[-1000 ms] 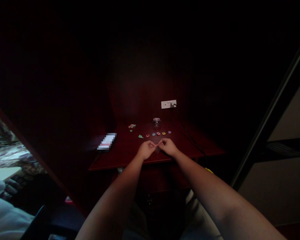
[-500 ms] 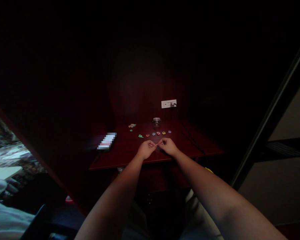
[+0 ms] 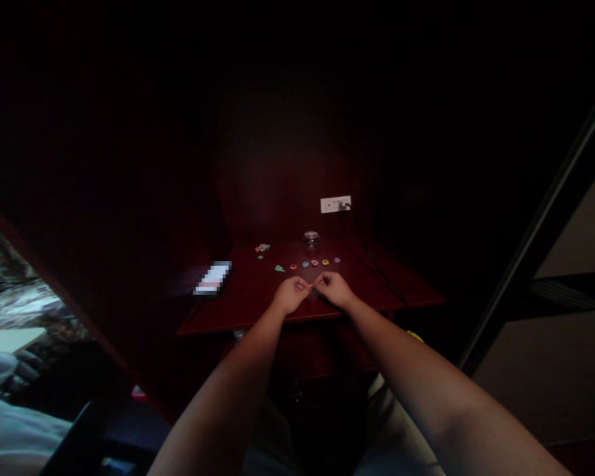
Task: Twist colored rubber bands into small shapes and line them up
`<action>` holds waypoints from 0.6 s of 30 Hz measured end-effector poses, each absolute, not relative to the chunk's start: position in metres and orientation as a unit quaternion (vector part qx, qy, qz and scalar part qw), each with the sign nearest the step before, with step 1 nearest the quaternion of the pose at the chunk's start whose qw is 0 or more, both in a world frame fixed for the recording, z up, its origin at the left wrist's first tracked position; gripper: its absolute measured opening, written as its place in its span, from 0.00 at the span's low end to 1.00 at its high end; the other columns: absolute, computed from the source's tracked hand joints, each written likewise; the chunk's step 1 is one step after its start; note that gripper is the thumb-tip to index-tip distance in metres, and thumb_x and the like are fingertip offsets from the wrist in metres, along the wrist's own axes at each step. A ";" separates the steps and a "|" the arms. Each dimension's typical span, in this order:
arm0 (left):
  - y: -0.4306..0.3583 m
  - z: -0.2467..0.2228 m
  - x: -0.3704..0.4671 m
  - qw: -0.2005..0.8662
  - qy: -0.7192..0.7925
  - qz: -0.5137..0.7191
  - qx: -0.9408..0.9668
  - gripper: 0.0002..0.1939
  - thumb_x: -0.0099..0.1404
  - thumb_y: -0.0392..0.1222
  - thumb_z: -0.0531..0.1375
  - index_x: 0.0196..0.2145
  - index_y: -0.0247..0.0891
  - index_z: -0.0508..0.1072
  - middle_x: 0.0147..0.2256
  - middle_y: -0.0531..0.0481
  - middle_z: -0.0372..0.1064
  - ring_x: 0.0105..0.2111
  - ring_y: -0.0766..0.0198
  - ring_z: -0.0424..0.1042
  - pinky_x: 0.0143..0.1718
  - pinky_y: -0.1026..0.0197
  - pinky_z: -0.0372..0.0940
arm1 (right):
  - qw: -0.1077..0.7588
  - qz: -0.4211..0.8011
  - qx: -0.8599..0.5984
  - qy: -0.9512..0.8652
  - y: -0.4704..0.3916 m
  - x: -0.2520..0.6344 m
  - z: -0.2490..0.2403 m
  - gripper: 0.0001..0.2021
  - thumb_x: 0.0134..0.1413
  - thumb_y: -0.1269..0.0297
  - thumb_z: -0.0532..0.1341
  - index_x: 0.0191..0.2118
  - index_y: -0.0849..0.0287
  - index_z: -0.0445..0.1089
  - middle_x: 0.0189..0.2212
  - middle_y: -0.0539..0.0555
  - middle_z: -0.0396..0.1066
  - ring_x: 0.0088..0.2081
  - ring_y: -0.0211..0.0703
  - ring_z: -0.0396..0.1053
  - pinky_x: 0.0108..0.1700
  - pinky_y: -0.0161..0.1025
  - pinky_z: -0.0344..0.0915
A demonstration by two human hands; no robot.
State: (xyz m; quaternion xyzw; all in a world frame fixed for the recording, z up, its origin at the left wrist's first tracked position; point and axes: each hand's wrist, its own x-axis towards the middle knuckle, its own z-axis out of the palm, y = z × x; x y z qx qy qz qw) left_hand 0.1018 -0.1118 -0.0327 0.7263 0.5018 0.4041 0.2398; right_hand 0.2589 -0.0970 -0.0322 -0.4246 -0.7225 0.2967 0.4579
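Near the front edge of the dark red table (image 3: 248, 311), my left hand (image 3: 292, 294) and my right hand (image 3: 333, 289) meet, each in a pinch with the fingertips close together. What lies between the fingertips is too small to make out. Just beyond them runs a row of small coloured rings: a green bunch (image 3: 279, 268), an orange ring (image 3: 293, 267), a blue ring (image 3: 305, 264), a pink ring (image 3: 315, 263), a yellow ring (image 3: 326, 262) and a purple ring (image 3: 337, 260). Behind the row stands a small clear jar (image 3: 311, 240) with a lid.
At the back left lies a pile of coloured rings (image 3: 262, 247), with a single green ring (image 3: 260, 257) in front. A phone (image 3: 213, 277) with a lit, blurred screen rests at the left. From a wall socket (image 3: 336, 204), a black cable (image 3: 381, 274) runs down across the right side.
Both hands keep the same pinch at nearly the same spot. The whole view has shifted very slightly; the rings, jar and phone stay where they were.
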 end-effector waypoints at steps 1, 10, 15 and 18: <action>-0.112 -0.033 0.102 0.238 0.502 0.404 0.726 0.10 0.50 0.43 0.56 0.26 0.33 0.68 0.21 0.52 0.65 0.21 0.71 0.61 0.23 0.69 0.57 | 0.457 0.296 -0.424 -0.723 -0.097 0.259 -0.032 0.05 0.37 0.67 0.56 0.22 0.64 0.65 0.17 0.49 0.63 0.19 0.32 0.58 0.22 0.29 0.55; -0.114 -0.029 0.103 0.248 0.501 0.408 0.721 0.09 0.50 0.42 0.57 0.25 0.32 0.68 0.21 0.51 0.65 0.21 0.71 0.62 0.24 0.69 0.58 | 0.455 0.328 -0.410 -0.719 -0.095 0.257 -0.036 0.04 0.35 0.69 0.57 0.23 0.63 0.62 0.17 0.47 0.61 0.19 0.31 0.57 0.21 0.28 0.55; -0.115 -0.029 0.103 0.279 0.471 0.414 0.727 0.08 0.49 0.39 0.58 0.27 0.31 0.68 0.23 0.50 0.66 0.23 0.71 0.64 0.26 0.68 0.60 | 0.447 0.323 -0.409 -0.727 -0.097 0.257 -0.034 0.03 0.35 0.70 0.56 0.23 0.63 0.62 0.17 0.47 0.61 0.19 0.31 0.58 0.21 0.29 0.55; -0.115 -0.028 0.103 0.295 0.455 0.409 0.734 0.08 0.49 0.38 0.58 0.28 0.31 0.69 0.24 0.50 0.67 0.24 0.70 0.65 0.27 0.68 0.60 | 0.441 0.325 -0.410 -0.729 -0.097 0.258 -0.033 0.03 0.34 0.70 0.57 0.23 0.63 0.62 0.17 0.47 0.61 0.19 0.31 0.58 0.21 0.29 0.55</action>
